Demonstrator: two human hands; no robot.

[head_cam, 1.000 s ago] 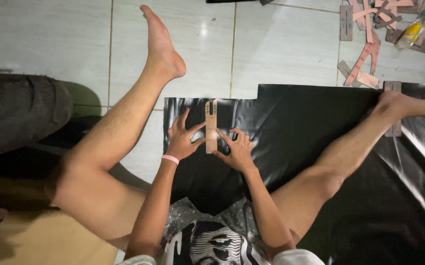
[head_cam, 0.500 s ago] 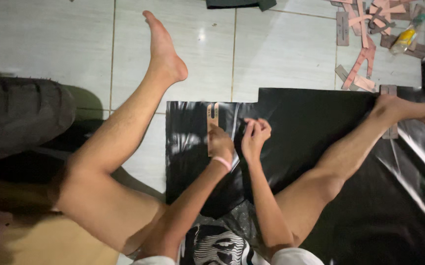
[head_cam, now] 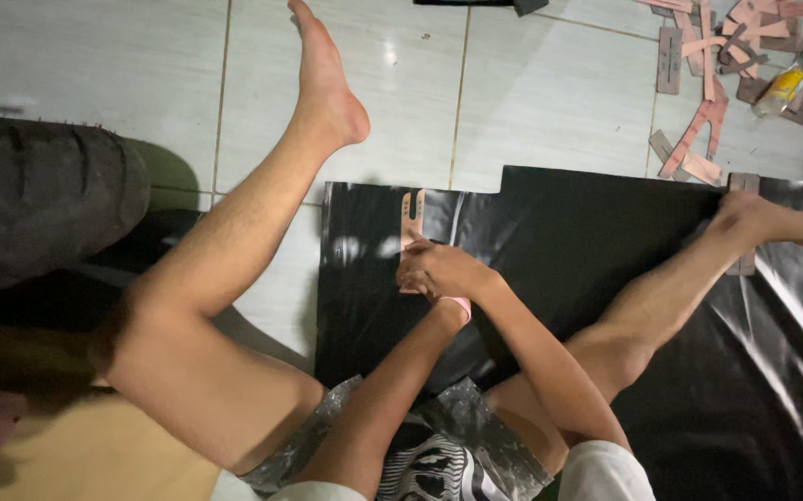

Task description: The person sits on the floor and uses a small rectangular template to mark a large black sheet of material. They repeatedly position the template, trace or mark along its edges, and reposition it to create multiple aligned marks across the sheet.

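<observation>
Seated on tiled floor (head_cam: 550,93), legs spread, black sheet (head_cam: 587,241) laid between them

Pink template (head_cam: 413,223): narrow cardboard strip, lying flat on sheet near its upper left edge, long axis running away from body; far end free and showing, near end covered by hands

Right hand (head_cam: 448,267): on top, palm down over near end of template; fingers curled together, pointing left, pressing onto strip. Whether pinching or only pressing cannot be told

Left hand (head_cam: 413,276): mostly hidden beneath right hand, only a sliver at left edge of the clasp, touching template; finger state cannot be told. Pink band (head_cam: 458,304) at wrist just behind hands

Forearms crossing close over each other toward the hands

Surroundings: left foot on bare tile beyond sheet, right foot (head_cam: 772,227) resting on sheet at far right, beside a small brown piece (head_cam: 743,186) at sheet edge. Pile of pink and brown cut pieces (head_cam: 726,56) at upper right on tile, well apart from hands, with a small bottle (head_cam: 782,88) lying among them. Dark tyre (head_cam: 40,204) at left on floor. Patterned shorts (head_cam: 439,455) at bottom of view
</observation>
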